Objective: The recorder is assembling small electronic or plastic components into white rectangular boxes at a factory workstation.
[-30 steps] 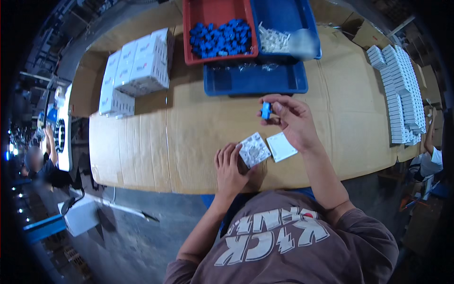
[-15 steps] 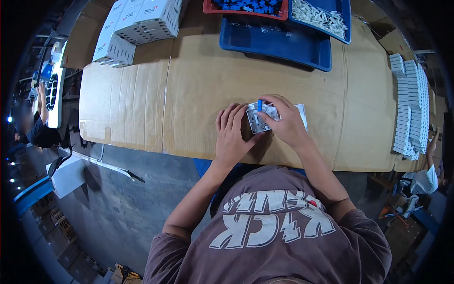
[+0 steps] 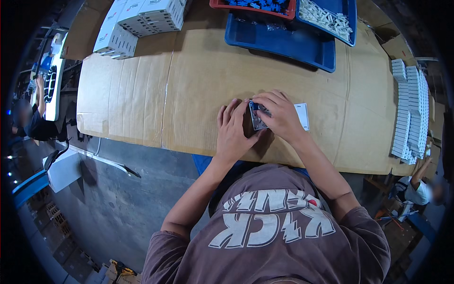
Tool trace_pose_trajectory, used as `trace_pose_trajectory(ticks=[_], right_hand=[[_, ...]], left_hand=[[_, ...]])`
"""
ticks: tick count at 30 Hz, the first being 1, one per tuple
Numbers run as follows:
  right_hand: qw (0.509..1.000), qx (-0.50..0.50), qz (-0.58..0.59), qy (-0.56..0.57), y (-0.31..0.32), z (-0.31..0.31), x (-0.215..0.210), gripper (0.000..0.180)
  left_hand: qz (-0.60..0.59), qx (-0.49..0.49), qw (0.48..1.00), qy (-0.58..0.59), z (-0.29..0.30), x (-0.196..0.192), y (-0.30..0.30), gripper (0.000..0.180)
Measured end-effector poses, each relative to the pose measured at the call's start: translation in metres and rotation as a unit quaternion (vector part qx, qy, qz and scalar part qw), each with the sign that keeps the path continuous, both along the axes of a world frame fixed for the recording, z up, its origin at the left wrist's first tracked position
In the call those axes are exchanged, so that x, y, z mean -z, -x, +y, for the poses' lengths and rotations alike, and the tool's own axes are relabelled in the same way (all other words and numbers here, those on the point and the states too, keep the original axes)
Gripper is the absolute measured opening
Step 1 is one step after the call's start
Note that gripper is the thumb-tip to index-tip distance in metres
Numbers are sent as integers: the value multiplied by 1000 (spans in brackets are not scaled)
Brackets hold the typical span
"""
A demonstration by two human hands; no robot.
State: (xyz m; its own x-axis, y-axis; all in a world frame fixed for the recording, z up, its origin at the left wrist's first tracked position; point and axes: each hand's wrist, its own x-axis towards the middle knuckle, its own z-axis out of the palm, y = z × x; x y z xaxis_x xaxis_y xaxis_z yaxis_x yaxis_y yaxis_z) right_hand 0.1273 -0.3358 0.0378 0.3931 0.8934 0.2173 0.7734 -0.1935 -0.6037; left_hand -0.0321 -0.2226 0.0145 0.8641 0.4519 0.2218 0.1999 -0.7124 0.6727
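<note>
A small white plastic housing (image 3: 260, 124) with a detailed interior sits on the cardboard-covered table in front of me. My left hand (image 3: 234, 130) steadies it, fingers along its left side and thumb at its near edge. Bent over its far left part is my right hand (image 3: 283, 116), its fingertips on a small blue plastic piece (image 3: 256, 107) at the housing. That hand covers much of the housing and part of the blue piece. A flat white panel (image 3: 301, 116) shows just right of my right hand; whether it joins the housing is hidden.
Far off stand a red tray (image 3: 257, 15) of blue pieces, a blue tray (image 3: 353, 35) of white pieces and another blue tray (image 3: 283, 49). White boxes (image 3: 116, 42) are stacked far left; white units (image 3: 410, 113) are stacked right. People work at both sides.
The blue piece, upright between my right fingertips before, now sits lower at the housing's far left part. My right hand has moved slightly left and curled over it. My left hand stays beside the housing.
</note>
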Motion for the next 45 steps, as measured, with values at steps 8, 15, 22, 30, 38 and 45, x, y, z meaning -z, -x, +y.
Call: trace_pose_trajectory(ticks=[8,15,22,30,38,45], right_hand=[[1000,-4,1,-2,0,1,2,34],[996,-3,-83,34,9,-4,10,31],[986,10,-109,125,15,-14,-16,33],[981,53,72,174,-36,-91,-40,54],[973,61,79,210,-33,-115,-40,62],[975,50,35,215,-13,-105,-49,62]], left_hand=[[-1,-1,1000,0,1,1,0,88],[-9,2,1000,4,1,2,-1,87],[0,17,1000,2,1,-1,1,90],[-31,-26,999,-20,1,9,9,81],[35,6,999,-33,5,-5,-8,89],[40,29,998,-49,14,0,-10,91]])
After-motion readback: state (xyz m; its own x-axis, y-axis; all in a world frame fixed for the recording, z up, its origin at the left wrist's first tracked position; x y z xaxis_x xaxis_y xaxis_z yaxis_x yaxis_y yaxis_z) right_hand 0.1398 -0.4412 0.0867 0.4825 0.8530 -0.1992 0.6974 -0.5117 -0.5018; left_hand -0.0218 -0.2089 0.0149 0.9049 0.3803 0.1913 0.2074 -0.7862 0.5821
